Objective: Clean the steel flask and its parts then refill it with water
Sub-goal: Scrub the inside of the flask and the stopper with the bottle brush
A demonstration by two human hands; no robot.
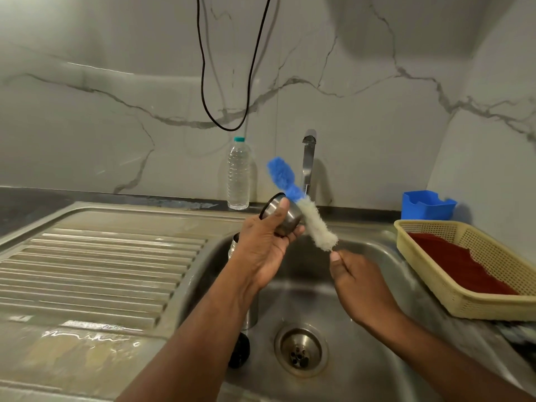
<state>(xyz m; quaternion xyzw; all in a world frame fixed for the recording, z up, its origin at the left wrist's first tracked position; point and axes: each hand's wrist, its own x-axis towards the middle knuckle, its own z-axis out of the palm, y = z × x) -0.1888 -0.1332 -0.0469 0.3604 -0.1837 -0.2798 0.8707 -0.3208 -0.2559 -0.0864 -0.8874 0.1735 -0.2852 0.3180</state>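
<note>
Above the steel sink basin (362,285), the left hand (261,250) holds a small steel flask cup (285,217) on its side. Its dark open rim faces up and to the left, its closed end down and to the right. The thumb lies curled over the top of the cup and the fingers wrap beneath it, their tips showing at the lower right.

Just right of the cup, a bottle brush (301,207) slants from upper left to lower right, long axis diagonal. Its upper half is blue fluff, its lower half white, and it passes close beside the cup's closed end; whether it touches is unclear. The right hand (359,282) pinches the thin handle below the white end between thumb and curled fingers. The handle itself is almost wholly hidden in the hand.

Behind the left forearm, the steel flask body (235,246) stands upright in the basin's left corner, mostly hidden by the arm. A dark round object (239,353) lies near its base, too obscured to identify. The drain (301,349) sits at the basin's bottom.

Behind, a tap (308,161) rises at the marble wall, a clear plastic bottle (238,174) beside it. On the right sit a yellow basket (478,300) holding something red and a blue container (426,204). A ridged draining board (101,271) lies on the left, cut off at the edge.
</note>
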